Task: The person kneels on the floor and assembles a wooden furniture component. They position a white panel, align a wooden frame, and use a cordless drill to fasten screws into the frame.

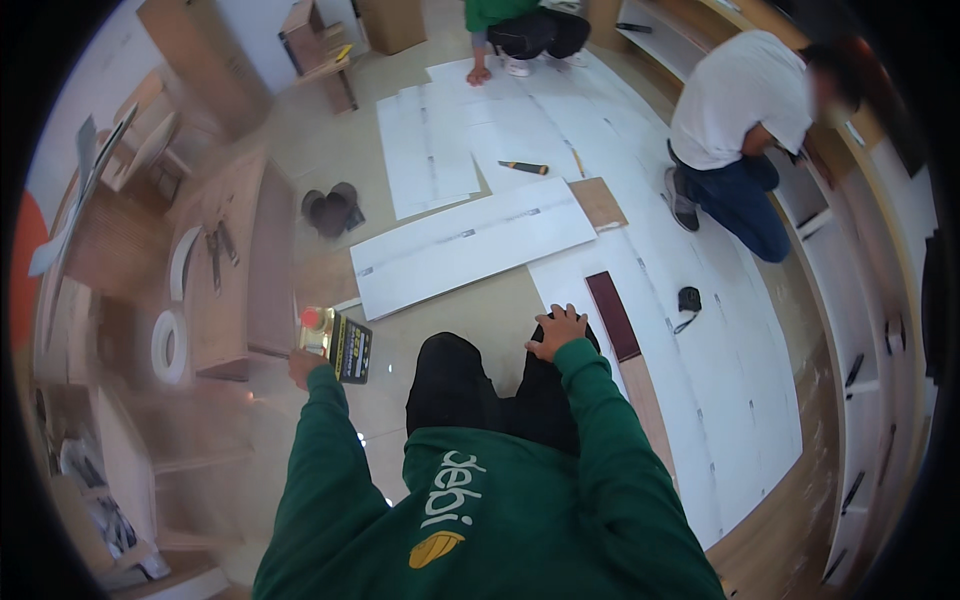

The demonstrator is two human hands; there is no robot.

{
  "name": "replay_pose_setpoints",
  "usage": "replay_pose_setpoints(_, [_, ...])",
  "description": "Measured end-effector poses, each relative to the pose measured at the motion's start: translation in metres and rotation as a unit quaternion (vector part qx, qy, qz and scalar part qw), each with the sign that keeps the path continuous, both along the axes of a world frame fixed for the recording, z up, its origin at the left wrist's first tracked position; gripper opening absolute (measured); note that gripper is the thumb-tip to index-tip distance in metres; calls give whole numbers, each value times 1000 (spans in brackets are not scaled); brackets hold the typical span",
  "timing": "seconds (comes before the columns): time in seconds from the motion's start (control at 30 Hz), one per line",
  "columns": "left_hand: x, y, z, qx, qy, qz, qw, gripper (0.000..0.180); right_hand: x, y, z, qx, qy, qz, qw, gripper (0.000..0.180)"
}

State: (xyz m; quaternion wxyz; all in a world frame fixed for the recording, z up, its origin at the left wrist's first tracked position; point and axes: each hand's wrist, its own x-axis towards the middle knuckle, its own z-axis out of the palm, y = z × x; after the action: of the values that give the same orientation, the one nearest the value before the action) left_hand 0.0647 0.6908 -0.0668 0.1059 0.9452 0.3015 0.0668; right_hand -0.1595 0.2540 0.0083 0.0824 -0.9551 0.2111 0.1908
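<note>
My left hand point(305, 365) is closed around a small can point(338, 342). The can is flat, black and yellow, with a red cap on top. I hold it up by its side, out to the left of my knee point(455, 375), above the floor point(470, 310). My right hand point(558, 330) lies open and flat on my other knee, fingers spread. It holds nothing.

I think the best way to carry the can is to keep it upright, cap on top, so nothing drips. I should grip it tight, because it looks smooth. My right hand on my knee helps me stay steady while I bend.

Past my knee lies a long white board point(470, 245) on the floor. Farther from my knee, two other people kneel on more white boards.
</note>
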Motion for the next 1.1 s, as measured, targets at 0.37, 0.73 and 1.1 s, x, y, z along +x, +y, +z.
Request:
replay_pose_setpoints(0.37, [10,48,-23,129,71,-89,985,29,0,9,-2,50,-25,3,998,74])
replay_pose_setpoints(0.73, [1,33,-9,34,-26,-21,999,39,-1,4,-2,57,-38,-10,998,73])
replay_pose_setpoints(1.1, [7,63,-19,55,-24,3,998,16,40,5,5,71,108,49,990,88])
